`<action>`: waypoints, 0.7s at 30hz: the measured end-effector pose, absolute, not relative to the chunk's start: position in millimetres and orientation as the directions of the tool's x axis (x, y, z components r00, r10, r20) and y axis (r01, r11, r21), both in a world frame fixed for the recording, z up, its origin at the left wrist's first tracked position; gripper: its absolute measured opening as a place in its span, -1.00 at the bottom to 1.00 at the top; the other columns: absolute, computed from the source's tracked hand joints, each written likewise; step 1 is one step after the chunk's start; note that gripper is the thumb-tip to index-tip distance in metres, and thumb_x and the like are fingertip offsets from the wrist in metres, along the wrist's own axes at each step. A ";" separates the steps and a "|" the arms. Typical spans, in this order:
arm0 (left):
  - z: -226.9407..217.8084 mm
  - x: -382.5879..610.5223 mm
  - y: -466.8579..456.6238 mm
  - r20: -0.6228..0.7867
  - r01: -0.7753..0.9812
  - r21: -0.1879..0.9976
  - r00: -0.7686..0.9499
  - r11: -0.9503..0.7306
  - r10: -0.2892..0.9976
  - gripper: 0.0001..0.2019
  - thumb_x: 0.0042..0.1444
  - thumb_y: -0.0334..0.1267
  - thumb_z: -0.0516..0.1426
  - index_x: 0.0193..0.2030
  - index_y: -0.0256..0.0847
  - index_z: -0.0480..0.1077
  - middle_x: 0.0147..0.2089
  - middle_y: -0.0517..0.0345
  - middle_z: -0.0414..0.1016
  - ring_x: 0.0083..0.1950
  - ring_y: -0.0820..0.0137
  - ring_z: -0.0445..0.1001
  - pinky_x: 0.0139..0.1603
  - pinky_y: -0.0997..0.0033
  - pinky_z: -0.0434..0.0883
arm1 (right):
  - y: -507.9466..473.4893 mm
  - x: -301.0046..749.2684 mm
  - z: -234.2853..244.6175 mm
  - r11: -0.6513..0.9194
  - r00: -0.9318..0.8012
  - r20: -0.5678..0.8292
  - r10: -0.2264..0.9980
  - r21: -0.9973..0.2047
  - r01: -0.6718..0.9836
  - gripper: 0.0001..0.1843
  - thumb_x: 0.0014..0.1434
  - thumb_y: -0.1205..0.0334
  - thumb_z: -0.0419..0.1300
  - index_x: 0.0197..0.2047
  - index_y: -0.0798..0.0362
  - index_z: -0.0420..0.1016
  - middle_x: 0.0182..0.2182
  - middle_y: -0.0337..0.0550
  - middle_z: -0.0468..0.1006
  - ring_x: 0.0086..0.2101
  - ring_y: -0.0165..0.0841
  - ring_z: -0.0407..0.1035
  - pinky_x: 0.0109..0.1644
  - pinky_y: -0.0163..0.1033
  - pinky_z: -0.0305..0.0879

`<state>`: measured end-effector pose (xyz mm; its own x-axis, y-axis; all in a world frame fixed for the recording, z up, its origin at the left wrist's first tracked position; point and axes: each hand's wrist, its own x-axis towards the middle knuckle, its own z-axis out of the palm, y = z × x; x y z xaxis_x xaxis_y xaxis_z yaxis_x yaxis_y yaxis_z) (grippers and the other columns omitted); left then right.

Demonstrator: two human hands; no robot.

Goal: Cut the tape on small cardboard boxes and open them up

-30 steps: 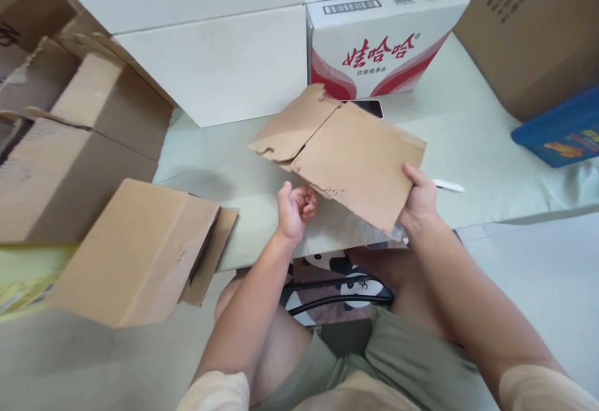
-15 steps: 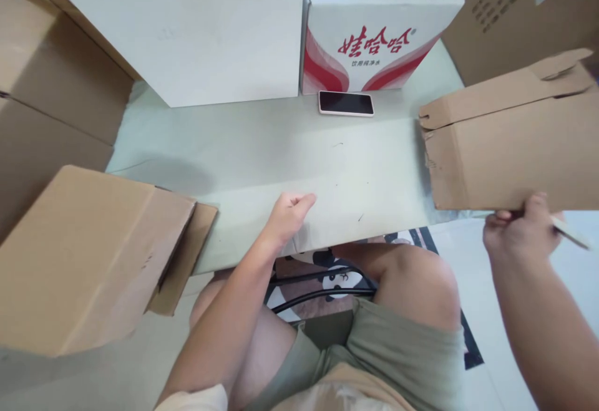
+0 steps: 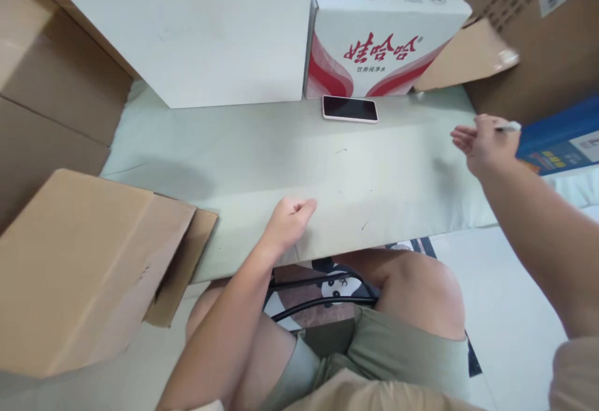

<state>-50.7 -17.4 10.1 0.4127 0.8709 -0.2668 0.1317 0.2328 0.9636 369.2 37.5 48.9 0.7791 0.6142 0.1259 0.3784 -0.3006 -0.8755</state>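
My left hand (image 3: pixel 289 222) rests closed in a loose fist near the table's front edge; its palm side is hidden, so what it holds, if anything, does not show. Over the table's right end is my right hand (image 3: pixel 489 143), with a slim white pen-like object (image 3: pixel 512 126) held at the thumb side. Its other fingers stretch out to the left. Beyond it, a brown cardboard piece (image 3: pixel 472 55) stands between a white and red box (image 3: pixel 384 43) and a large brown carton (image 3: pixel 543 43), apart from my hand. A phone (image 3: pixel 350 109) lies in front of the white and red box.
A large white box (image 3: pixel 196 37) stands at the back of the pale-covered table (image 3: pixel 262 149). At the left, an open brown carton (image 3: pixel 84 261) overhangs the front edge, with taller cardboard (image 3: pixel 51 105) behind it. A blue package (image 3: pixel 561 140) lies beyond my right wrist.
The brown cardboard has left my right hand and is now at the back right. My right hand has moved up and inward, still with the white object. My left hand has stayed put.
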 end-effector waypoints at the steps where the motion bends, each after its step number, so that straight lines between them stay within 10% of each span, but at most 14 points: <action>1: 11.5 -51.7 -17.0 -0.259 0.140 0.965 0.412 0.220 0.873 -0.43 0.17 0.03 0.17 -0.64 -0.09 -0.09 -0.61 0.30 -0.20 -0.53 0.51 -0.19 -0.46 0.31 -0.19 | 30.1 357.5 50.3 -0.341 0.796 0.050 0.603 -0.886 0.314 -0.81 0.32 0.38 0.04 -0.30 -0.06 0.14 -0.49 -0.23 0.47 -0.47 -0.46 0.49 -0.28 -0.18 0.40; 9: 28.3 -70.2 -27.1 -0.224 0.249 0.959 0.385 0.133 0.895 -0.52 0.23 -0.11 0.06 -0.65 -0.11 -0.05 -0.59 0.27 -0.11 -0.53 0.46 -0.03 -0.42 0.28 -0.08 | 24.9 230.4 96.1 -0.388 0.432 -0.195 0.880 -0.821 0.420 -0.68 0.29 0.03 0.08 -0.14 0.05 0.57 -0.70 -0.19 0.40 -0.68 -0.30 0.27 -0.48 -0.12 0.20; 15: 41.0 -104.1 -37.1 -0.156 0.314 0.947 0.256 0.071 0.954 -0.50 0.21 -0.16 0.11 -0.70 -0.11 0.00 -0.63 0.28 -0.11 -0.52 0.41 -0.04 -0.38 0.25 -0.04 | 72.8 101.4 120.0 0.000 0.036 0.031 0.999 -0.757 0.653 -0.86 0.01 0.23 0.23 -0.36 -0.03 0.63 -0.30 -0.14 0.59 -0.16 -0.18 0.42 -0.01 -0.05 0.34; 21: 49.7 -131.5 -40.7 -0.197 0.254 0.958 0.230 0.136 0.953 -0.51 0.24 -0.15 0.09 -0.68 -0.12 0.03 -0.62 0.29 -0.09 -0.50 0.42 -0.07 -0.34 0.25 -0.01 | 113.9 -40.3 125.5 0.423 -0.459 0.128 0.879 -0.652 0.629 -0.81 0.06 0.25 0.23 -0.21 -0.01 0.58 -0.33 -0.18 0.55 -0.31 -0.24 0.40 -0.16 -0.08 0.37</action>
<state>-131.5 -40.7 49.7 0.2304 0.9530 -0.1967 0.2539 0.1363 0.9576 -40.3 113.9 125.5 -0.4589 0.8792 0.1277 0.6289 0.4230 -0.6524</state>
